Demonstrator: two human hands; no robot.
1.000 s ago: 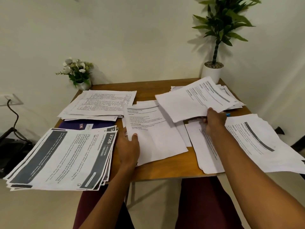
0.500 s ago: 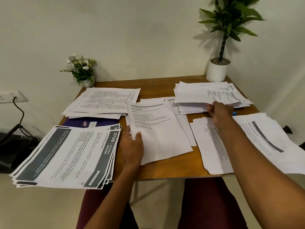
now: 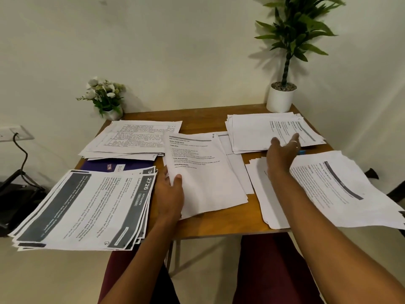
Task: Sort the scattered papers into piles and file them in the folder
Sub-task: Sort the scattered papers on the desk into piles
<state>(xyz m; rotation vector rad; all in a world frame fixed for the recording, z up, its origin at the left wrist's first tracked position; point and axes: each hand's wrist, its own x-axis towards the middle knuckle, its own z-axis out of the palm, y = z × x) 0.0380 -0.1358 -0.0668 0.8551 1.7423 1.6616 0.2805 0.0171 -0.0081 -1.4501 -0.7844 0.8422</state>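
at the far left a wall socket [image 3: 13, 133] is cut by the frame edge. a black cable [image 3: 20, 148] drops from it to a dark object [image 3: 17, 200] on the floor, too dim to name. the near-left pile [image 3: 87, 207], its sheets banded in dark grey and marked 2726, overhangs the near-left corner of the table [image 3: 208, 224]. just beyond it the folder [image 3: 114, 166], dark purple, shows only as a strip. the near-left pile covers its near side and the far-left pile [image 3: 133, 137] its far side. a small pot of white flowers [image 3: 105, 95] stands at the far-left corner by the wall.

the left hand [image 3: 169, 194] lies back-up at the left edge of the centre pile [image 3: 208, 172], thumb laid on the top sheet. the fingers run along that edge and may go under it, which is hard to tell, so the hold reads as a pinch. only the bold headings on this pile can be made out.

the right hand [image 3: 282, 152] reaches to the near edge of the far-right pile [image 3: 263, 132], fingers straight and spread wide, holding nothing. a thin ring [image 3: 296, 141] shows on 1 finger. contact with the paper cannot be judged. its forearm crosses the near-right pile [image 3: 339, 189], which hangs off the table's right side and is cut by the frame. a small blue thing [image 3: 302, 152] peeks out between the 2 right piles, mostly hidden. the potted plant [image 3: 282, 97] at the far-right corner loses its top to the frame.
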